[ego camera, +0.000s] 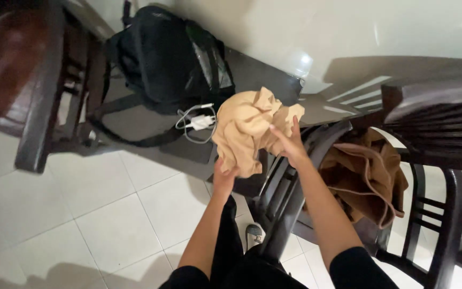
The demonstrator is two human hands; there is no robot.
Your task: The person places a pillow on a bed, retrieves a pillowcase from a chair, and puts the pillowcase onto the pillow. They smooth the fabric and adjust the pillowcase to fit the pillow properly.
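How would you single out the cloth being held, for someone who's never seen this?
Start at the dark table with the black backpack on it. In front of its near edge, both hands, left hand and right hand, hold up a crumpled light tan cloth. It is paler than the brown garment on the chair to the right, and it rests on no furniture.

No packages, labels, signs or screens show here.
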